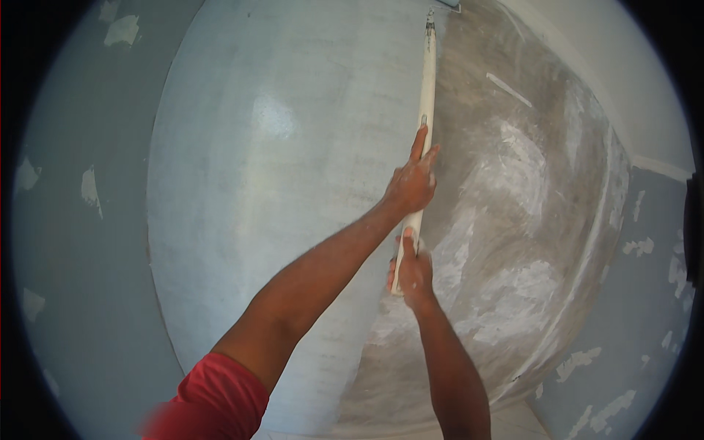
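Red sleeve [220,400]; left hand [412,183], right hand [414,270] both outstretched, gripping pale pole [425,95]

A smooth, matt cream pole [426,95], smeared with paint, meets a ceiling [279,147] half coated in faintly glossy pale paint. The other half [528,220] shows rough, chalky, patchy white filler.

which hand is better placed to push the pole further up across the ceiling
Probably the left hand: it grips the white pole higher up, arm stretched out, nearer the far end at the ceiling. The right hand only wraps the bottom end, steadying it.
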Tool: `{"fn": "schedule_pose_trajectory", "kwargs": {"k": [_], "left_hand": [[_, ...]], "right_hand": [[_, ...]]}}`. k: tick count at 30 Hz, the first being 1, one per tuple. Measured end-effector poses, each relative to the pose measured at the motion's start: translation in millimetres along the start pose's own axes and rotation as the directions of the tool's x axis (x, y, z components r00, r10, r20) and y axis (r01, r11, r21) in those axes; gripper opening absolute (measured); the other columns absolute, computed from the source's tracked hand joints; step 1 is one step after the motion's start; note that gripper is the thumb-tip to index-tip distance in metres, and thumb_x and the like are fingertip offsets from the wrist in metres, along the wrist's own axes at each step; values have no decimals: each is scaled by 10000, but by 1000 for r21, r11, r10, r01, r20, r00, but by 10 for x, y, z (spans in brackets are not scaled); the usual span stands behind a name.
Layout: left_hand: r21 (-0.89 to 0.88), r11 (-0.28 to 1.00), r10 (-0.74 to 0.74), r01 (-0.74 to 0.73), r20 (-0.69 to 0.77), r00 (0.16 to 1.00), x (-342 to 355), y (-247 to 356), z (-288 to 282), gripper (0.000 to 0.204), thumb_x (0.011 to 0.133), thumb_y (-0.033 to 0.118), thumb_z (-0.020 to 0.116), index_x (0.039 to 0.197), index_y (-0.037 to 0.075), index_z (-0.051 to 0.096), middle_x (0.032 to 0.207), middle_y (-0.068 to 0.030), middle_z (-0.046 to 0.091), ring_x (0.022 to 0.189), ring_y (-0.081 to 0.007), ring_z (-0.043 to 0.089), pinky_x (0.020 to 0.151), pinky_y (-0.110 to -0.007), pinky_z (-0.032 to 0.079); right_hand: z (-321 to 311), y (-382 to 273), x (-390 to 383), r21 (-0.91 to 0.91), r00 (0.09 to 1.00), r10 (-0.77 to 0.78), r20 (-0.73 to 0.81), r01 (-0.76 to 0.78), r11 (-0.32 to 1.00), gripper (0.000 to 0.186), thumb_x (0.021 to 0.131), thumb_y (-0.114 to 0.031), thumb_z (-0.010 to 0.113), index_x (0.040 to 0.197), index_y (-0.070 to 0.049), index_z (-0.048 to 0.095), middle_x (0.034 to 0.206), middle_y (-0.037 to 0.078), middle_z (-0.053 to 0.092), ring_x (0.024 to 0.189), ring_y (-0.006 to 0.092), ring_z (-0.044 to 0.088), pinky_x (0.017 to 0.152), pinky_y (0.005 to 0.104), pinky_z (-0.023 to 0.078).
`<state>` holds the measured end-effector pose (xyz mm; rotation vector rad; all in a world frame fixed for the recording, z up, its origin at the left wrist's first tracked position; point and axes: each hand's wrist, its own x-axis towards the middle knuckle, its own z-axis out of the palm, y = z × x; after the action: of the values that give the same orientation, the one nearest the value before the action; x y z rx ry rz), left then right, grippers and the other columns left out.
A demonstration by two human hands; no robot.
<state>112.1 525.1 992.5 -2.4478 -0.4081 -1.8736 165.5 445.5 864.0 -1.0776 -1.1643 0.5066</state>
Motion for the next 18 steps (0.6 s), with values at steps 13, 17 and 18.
{"fn": "schedule_pose_trajectory", "kwargs": {"k": [13, 17, 18], "left_hand": [[78, 996, 49, -45, -50, 998, 1824, 213, -176, 580, 870, 107, 526, 1439, 60, 431, 1615, -174, -9, 1135, -418, 597, 1003, -457, 479], [36, 998, 63, -59, -94, 994, 1055, 195, 155, 603, 849, 88, 551, 1437, 45, 422, 1612, -182, 5, 1130, -426, 593, 976, -455, 496], [7, 998, 57, -57, -89, 994, 726, 172, 262, 615, 838, 73, 563, 1435, 37, 419, 1612, -182, 9, 1125, -429, 593, 955, -454, 509]], "right_hand": [[-308, -1534, 912, -138, 997, -67, -38, 61, 988, 646, 933, -657, 462, 1086, -33, 524, 666, 31, 473, 469, 138, 457, 431, 296, 433], [-421, -876, 503, -210, 991, -79, -108, 55, 976, 656, 941, -638, 471, 1100, -8, 555, 599, 24, 462, 405, 133, 453, 384, 308, 415], [-464, -572, 381, -219, 992, -81, -102, 57, 974, 664, 944, -631, 473, 1116, 5, 562, 575, 24, 460, 382, 136, 452, 369, 311, 406]]}}
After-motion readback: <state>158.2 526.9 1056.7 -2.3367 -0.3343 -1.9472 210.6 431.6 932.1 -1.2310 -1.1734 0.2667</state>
